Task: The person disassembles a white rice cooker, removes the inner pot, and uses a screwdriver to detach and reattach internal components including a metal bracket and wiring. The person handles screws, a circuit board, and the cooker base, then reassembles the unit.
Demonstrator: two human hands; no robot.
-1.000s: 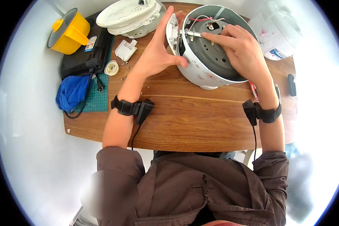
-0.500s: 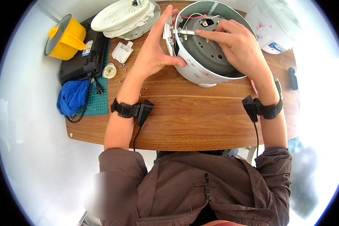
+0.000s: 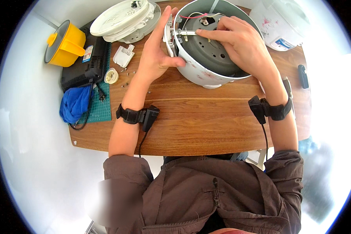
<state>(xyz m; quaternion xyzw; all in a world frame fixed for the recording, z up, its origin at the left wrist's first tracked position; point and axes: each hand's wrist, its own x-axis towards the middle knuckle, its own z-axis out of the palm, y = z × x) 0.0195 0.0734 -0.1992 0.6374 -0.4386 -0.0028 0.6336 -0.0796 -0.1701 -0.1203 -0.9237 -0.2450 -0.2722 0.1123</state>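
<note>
Shifted since the earlier frame: the whole view, a little, as if our head turned; hands and pot keep the same places against each other.

Nearest: our brown jacket (image 3: 183,181), then two black wrist straps (image 3: 130,115), one per forearm.

Left of us: green mat (image 3: 100,111), laid under a blue cloth (image 3: 76,103) and a black box (image 3: 82,72), presumably to shield the table (image 3: 202,121). On the box, a yellow cup (image 3: 66,48).

Beyond the bare front: loose screws (image 3: 123,86), a small cream cap (image 3: 111,76) and a white cover (image 3: 123,56), all near the left forearm, perhaps to stay within reach.

Left hand (image 3: 156,58): spread around the white side panel (image 3: 167,37), thumb toward the pot wall, seemingly to steady it; whether it clamps, we cannot tell.

Right hand (image 3: 243,46): reaching over the rim, forefinger laid on a metal bar (image 3: 189,32); thumb hidden, so pinch or press we cannot tell.

Flowered pot (image 3: 201,72): on the table's far side, between our hands, open side up, which gives the finger access; dark metal pan (image 3: 201,48) inside.

Farthest: white lid (image 3: 121,17), left; second flowered pot (image 3: 275,27), right.
</note>
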